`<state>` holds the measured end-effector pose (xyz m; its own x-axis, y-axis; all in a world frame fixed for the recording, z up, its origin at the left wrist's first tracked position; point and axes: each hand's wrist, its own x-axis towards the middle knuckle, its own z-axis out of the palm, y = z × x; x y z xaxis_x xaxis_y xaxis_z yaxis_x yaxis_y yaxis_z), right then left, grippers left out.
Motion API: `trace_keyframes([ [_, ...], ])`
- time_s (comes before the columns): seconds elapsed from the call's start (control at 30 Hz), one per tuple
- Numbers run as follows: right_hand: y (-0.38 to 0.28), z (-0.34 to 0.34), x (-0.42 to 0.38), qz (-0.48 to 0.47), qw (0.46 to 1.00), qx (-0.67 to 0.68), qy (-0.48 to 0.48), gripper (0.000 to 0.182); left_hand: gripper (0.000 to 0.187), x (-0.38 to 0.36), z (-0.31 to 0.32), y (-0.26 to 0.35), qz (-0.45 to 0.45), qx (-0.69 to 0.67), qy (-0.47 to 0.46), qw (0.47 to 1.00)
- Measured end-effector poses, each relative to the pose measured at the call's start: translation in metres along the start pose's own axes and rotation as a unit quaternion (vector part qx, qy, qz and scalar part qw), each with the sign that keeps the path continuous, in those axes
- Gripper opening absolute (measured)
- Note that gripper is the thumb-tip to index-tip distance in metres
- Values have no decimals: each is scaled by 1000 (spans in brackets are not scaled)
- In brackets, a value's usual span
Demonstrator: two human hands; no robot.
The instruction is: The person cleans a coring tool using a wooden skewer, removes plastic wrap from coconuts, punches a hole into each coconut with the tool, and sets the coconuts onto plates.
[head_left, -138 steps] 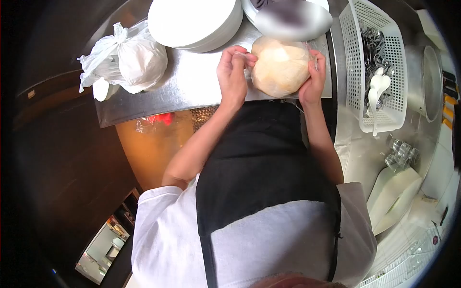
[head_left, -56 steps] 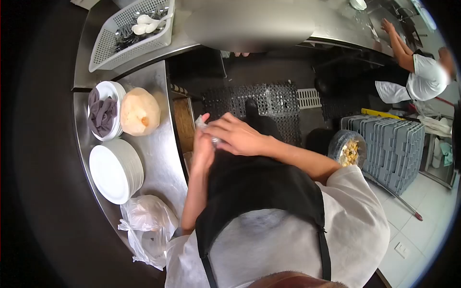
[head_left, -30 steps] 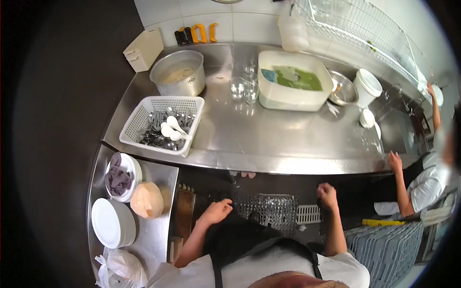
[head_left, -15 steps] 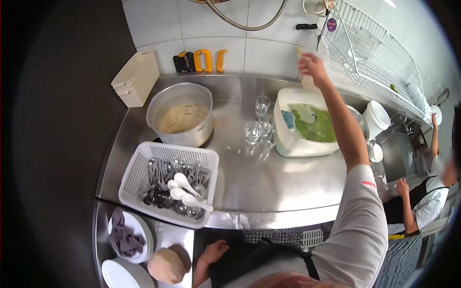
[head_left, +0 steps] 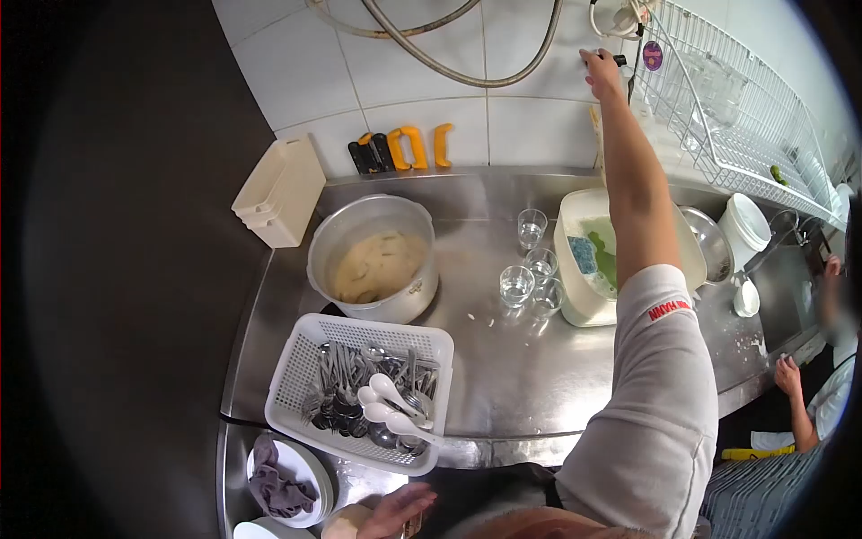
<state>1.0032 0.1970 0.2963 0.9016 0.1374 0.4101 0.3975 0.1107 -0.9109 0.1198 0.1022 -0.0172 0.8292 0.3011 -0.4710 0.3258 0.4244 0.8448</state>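
My right hand (head_left: 604, 72) reaches up to the tiled wall, its fingers closed around a black handle (head_left: 620, 60) beside the wire rack. What the handle belongs to is mostly hidden. My left hand (head_left: 401, 510) is low near my apron, fingers stretched and apart, with nothing visible in it. Next to it is a rounded tan thing (head_left: 345, 523), partly cut off. Under my right forearm stands a white tub (head_left: 584, 310) with green liquid and a blue scouring pad (head_left: 583, 255). Several clear glasses (head_left: 516, 286) stand left of the tub.
A large metal pot (head_left: 409, 305) of cloudy liquid stands behind a white basket (head_left: 359, 456) of cutlery and white spoons. Yellow and black handles (head_left: 409, 146) line the wall. A wire dish rack (head_left: 718, 135) hangs at right. Another person's hand (head_left: 789, 375) shows at far right.
My right hand has moved up the wall from near the tub to the black handle. My left hand has opened and moved lower. The whole view has shifted.
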Motion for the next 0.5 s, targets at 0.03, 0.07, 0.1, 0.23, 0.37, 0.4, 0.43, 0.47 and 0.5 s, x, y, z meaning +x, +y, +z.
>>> trace_keyframes([
  [0.03, 5, 8, 8, -62, 998, 5, 22, 67, 38, -4, 14, 26, -17, 50, 17, 998],
  [0.07, 11, 8, 15, -122, 991, 7, 45, 62, 39, -8, 29, 51, -35, 100, 31, 994],
  [0.1, -24, 10, -27, -163, 981, -42, 96, 41, 40, -8, 42, 80, -54, 149, 44, 986],
  [0.23, -46, 5, -112, -287, 945, -20, 154, 19, 45, 10, 53, 145, 26, 57, -79, 995],
  [0.37, -66, -29, -258, -223, 972, 75, 12, 7, 46, 77, 84, 198, 199, 112, -80, 970],
  [0.4, -63, -36, -298, -224, 972, 55, -53, 7, 51, 98, 93, 216, 232, 180, -64, 954],
  [0.43, -63, -45, -336, -225, 967, 34, -116, 8, 57, 113, 110, 235, 233, 85, -48, 968],
  [0.47, -69, -52, -378, -212, 958, 10, -191, 15, 58, 136, 127, 247, 298, 26, -13, 954],
  [0.5, -71, -56, -411, -253, 933, -25, -256, 19, 60, 157, 137, 255, 360, -29, 24, 932],
])
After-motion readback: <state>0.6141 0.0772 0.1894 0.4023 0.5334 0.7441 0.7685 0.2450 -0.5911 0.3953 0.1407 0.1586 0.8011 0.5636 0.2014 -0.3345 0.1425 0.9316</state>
